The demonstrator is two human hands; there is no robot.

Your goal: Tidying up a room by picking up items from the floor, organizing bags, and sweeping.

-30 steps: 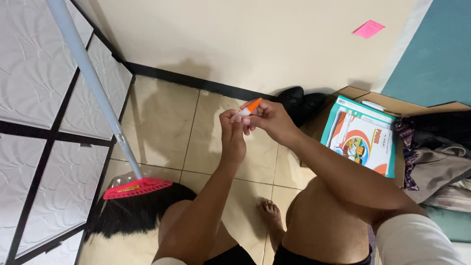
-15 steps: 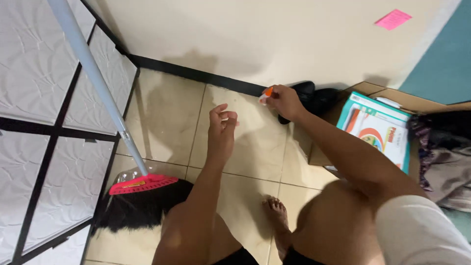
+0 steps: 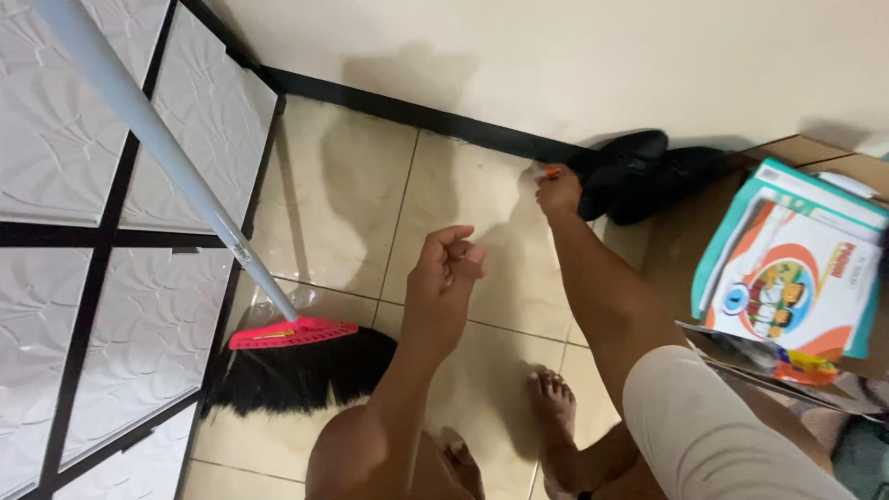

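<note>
Orange shows at the tip of a small marker (image 3: 550,171), pinched in the grip of the right hand (image 3: 558,193), which reaches low to the black skirting (image 3: 407,109) just beside a black shoe (image 3: 639,171); the left hand (image 3: 446,273) hangs over the tiled floor (image 3: 343,213), fingers curled loosely on nothing; a red broom with black bristles (image 3: 296,356) leans by the white panelled cabinet (image 3: 83,185); a colourful book (image 3: 796,273) lies at right.

I see my right arm stretched far forward, right hand (image 3: 557,190) closed with knuckles up, while my left hand (image 3: 444,278) hangs mid-air nearer me, fingers loosely curled inward, forearm raised, both hands well apart.
</note>
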